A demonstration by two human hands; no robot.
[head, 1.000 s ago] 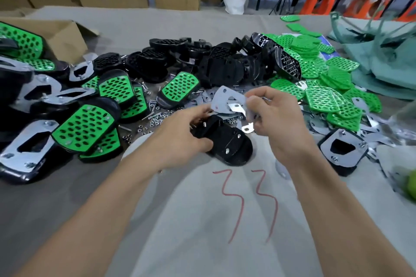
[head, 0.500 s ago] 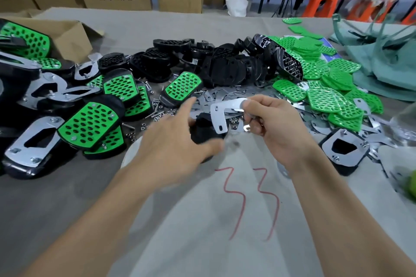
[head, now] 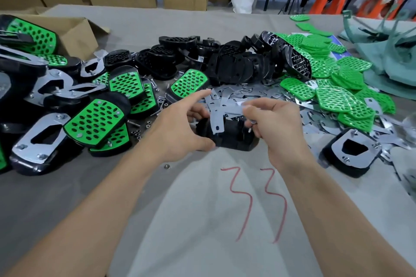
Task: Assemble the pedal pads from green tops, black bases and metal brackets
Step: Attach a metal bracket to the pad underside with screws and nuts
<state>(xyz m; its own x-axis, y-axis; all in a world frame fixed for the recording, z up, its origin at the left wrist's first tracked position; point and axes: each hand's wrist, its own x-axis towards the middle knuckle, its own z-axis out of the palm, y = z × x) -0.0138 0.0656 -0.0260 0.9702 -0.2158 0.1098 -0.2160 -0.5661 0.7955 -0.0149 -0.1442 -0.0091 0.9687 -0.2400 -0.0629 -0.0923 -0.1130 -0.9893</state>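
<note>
A black base (head: 234, 137) lies on the grey cloth in front of me, with small screws standing up from it. My left hand (head: 180, 128) grips its left end, index finger stretched out. My right hand (head: 274, 128) pinches a flat metal bracket (head: 217, 119) that hangs over the base's top. Loose brackets (head: 238, 94) are scattered just behind. Green tops (head: 337, 96) are heaped at the right, black bases (head: 225, 63) in the middle behind.
Finished pads (head: 94, 119) with green tops and metal brackets are piled at the left. One pad with its bracket up (head: 351, 153) lies at the right. A cardboard box (head: 74, 33) sits far left. Small nuts (head: 137, 132) lie scattered. Red "33" (head: 254, 200) marks the cloth.
The right hand has brought the bracket down over the black base. The left hand has shifted its grip on the base's left end, and the base now shows more between the hands.
</note>
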